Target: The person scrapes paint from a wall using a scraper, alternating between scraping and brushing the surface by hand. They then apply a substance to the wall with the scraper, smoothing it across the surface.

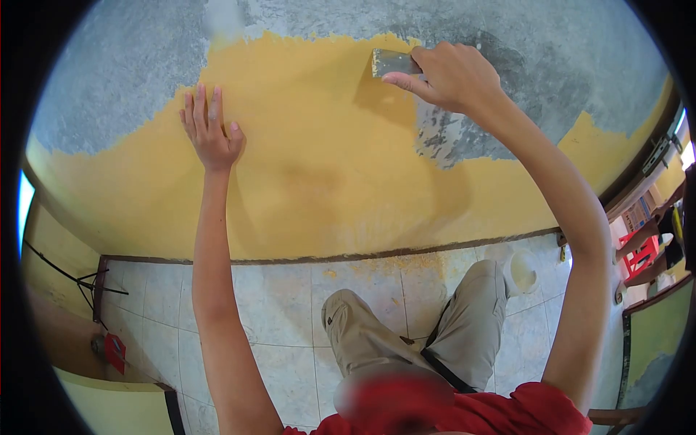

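Nearest my camera is the red shirt (554,409); beyond it I look onto a wall (312,196) of yellow paint (290,109) and grey patches (130,80). I judge the step in hand to be scraping. The right hand (460,76) is closed around a scraper (395,64), which juts leftward from it near the paint's ragged upper edge; contact I can't confirm. The left hand (210,138) lies open against the wall, well apart from the tool. The next stroke would call for steady pressure.

I hold the left hand (212,138) spread at far left, the right hand (460,76) curled, its elbow (589,235) bent
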Available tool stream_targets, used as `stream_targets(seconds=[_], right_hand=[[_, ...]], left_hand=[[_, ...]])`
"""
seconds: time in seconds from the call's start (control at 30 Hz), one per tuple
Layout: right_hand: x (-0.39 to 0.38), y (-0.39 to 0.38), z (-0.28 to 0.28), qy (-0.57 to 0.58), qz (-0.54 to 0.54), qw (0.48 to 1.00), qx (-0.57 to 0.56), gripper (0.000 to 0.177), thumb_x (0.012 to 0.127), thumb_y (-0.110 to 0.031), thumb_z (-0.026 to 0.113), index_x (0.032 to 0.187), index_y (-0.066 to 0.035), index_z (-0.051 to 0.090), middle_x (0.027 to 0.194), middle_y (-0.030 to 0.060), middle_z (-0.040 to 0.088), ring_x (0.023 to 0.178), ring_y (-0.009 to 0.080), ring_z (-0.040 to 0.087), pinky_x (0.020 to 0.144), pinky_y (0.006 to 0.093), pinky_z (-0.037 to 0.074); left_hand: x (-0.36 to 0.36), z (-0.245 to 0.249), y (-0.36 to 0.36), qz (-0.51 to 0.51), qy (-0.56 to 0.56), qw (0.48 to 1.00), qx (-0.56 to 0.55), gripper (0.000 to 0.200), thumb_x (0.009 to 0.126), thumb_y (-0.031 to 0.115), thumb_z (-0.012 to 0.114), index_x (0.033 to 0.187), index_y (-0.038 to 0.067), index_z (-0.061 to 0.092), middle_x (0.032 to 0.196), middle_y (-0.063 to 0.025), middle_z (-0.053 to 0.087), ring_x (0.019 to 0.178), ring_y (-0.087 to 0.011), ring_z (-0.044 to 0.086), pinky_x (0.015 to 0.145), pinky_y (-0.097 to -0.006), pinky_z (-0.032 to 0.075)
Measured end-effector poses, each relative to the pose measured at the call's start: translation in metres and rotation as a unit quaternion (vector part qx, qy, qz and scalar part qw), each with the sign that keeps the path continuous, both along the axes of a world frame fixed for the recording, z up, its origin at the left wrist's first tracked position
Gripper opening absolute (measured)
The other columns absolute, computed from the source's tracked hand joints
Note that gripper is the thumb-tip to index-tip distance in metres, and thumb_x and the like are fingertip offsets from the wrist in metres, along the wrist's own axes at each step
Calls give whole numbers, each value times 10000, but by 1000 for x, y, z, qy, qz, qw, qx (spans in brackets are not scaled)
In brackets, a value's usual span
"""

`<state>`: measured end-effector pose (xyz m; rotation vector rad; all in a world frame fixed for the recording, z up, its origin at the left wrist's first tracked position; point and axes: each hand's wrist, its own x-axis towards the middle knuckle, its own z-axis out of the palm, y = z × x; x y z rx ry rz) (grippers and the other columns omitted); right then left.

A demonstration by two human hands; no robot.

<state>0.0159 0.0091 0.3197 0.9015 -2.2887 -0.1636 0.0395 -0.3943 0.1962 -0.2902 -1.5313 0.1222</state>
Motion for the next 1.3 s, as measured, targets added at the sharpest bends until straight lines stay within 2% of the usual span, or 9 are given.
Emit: stream_targets(seconds=[0.37, 0.57, 0.7, 0.77, 0.83, 0.87, 0.93, 1.07, 1.3], right_hand=[[-10, 10, 5, -15, -33, 999, 25, 768, 875, -756, 381, 785, -39, 642, 605, 125, 611, 560, 328, 613, 557, 453, 513], [-11, 197, 6, 52, -233, 954, -179, 740, 944, -632, 399, 696, 36, 598, 609, 242, 549, 618, 419, 577, 590, 491, 434], [71, 288, -119, -38, -329, 914, -235, 628, 1000, -503, 383, 891, 55, 650, 841, 319, 603, 812, 485, 603, 706, 533, 460], [91, 370, -249, -122, -378, 874, -280, 698, 1000, -539, 335, 934, 76, 656, 947, 366, 604, 931, 510, 584, 800, 555, 450], [166, 343, -320, -291, -449, 768, -352, 628, 1017, -483, 331, 1089, 64, 629, 981, 368, 600, 946, 491, 594, 824, 558, 452], [193, 385, -439, -231, -400, 842, -279, 549, 1029, -416, 342, 1304, 27, 514, 1042, 338, 614, 886, 454, 620, 806, 534, 476], [280, 380, -595, -352, -427, 831, -55, 540, 999, -343, 354, 1399, 14, 418, 1115, 368, 595, 942, 475, 623, 829, 543, 481], [270, 306, -625, -365, -437, 794, -213, 544, 989, -349, 355, 1379, 21, 435, 1114, 368, 595, 947, 475, 624, 832, 544, 477], [438, 295, -677, -465, -509, 591, -419, 555, 968, -363, 357, 1333, 38, 475, 1111, 370, 597, 958, 475, 624, 839, 547, 470]], left_hand=[[1, -4, -6, 1, -7, 1000, -10, 553, 931, 387, 384, 1398, 120, 512, 1482, -131, 428, 1418, -337, 317, 1176, -481, 160], [6, -15, -24, -8, -7, 1000, 13, 552, 930, 392, 396, 1398, 123, 514, 1480, -132, 428, 1411, -350, 322, 1163, -478, 199], [6, -14, -26, 7, -3, 1000, 17, 547, 930, 387, 400, 1398, 129, 514, 1483, -123, 426, 1407, -360, 324, 1155, -488, 217], [6, -10, -25, -1, -8, 1000, 7, 546, 929, 384, 401, 1399, 130, 513, 1486, -119, 424, 1408, -362, 323, 1152, -492, 223], [6, -13, -25, 1, -7, 1000, 5, 555, 933, 390, 402, 1406, 119, 503, 1495, -130, 410, 1409, -367, 319, 1146, -504, 231], [6, -13, -24, 2, -1, 1000, 0, 555, 933, 390, 402, 1406, 119, 503, 1495, -130, 410, 1409, -367, 319, 1146, -504, 231], [9, -19, -27, 26, -22, 999, 2, 570, 937, 405, 407, 1411, 100, 492, 1499, -150, 398, 1408, -377, 317, 1143, -510, 231], [14, -26, -34, 37, -13, 999, -13, 587, 958, 419, 383, 1418, 65, 474, 1501, -183, 384, 1407, -397, 312, 1140, -519, 231], [9, -27, -25, 46, -30, 998, -17, 604, 975, 410, 373, 1431, 20, 441, 1507, -208, 361, 1410, -425, 290, 1133, -531, 229]])
